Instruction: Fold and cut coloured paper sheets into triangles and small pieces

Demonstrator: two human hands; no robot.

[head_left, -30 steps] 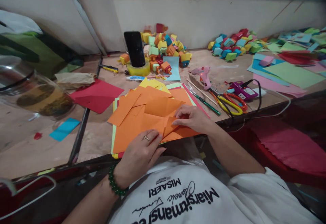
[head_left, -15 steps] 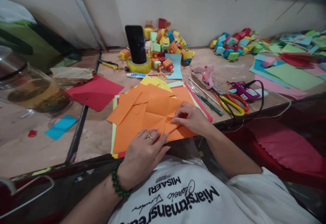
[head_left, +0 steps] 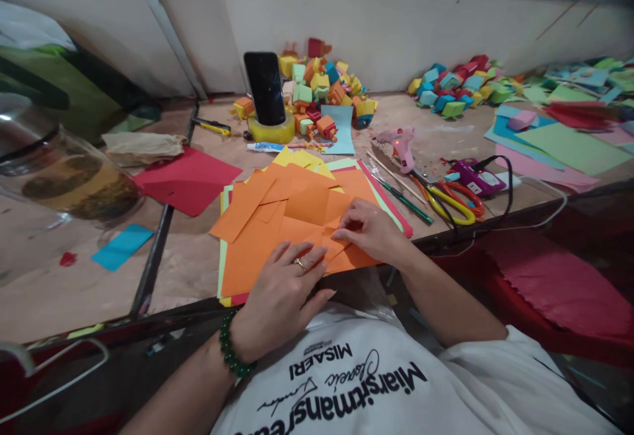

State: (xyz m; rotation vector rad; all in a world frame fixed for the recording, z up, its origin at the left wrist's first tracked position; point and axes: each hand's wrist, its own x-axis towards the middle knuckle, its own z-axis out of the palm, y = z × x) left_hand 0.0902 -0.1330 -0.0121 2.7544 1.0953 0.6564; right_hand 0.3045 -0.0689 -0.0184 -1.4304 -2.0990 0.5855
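A creased sheet of orange paper point(head_left: 306, 206) lies over a stack of coloured sheets point(head_left: 247, 270) at the table's front edge. My right hand point(head_left: 372, 232) pinches a folded flap of this orange paper between thumb and fingertips. Flat on its near side rests my left hand point(head_left: 280, 293), fingers stretched out, wearing a ring and a green bead bracelet. The left fingers cover part of the lower folds. Smaller orange pieces point(head_left: 242, 209) and yellow pieces point(head_left: 312, 163) overlap on the stack around the sheet.
Beyond the stack, a phone point(head_left: 265, 88) leans in a roll of yellow tape point(head_left: 271, 131), before a heap of folded paper figures point(head_left: 321, 85). To the right lie a pink glue gun point(head_left: 402, 148), scissors point(head_left: 450, 204) and a purple device point(head_left: 478, 177). A jar point(head_left: 74, 177) stands left.
My left hand has moved slightly up and right, its fingers now farther over the orange paper. The right hand keeps its pinch almost in place.
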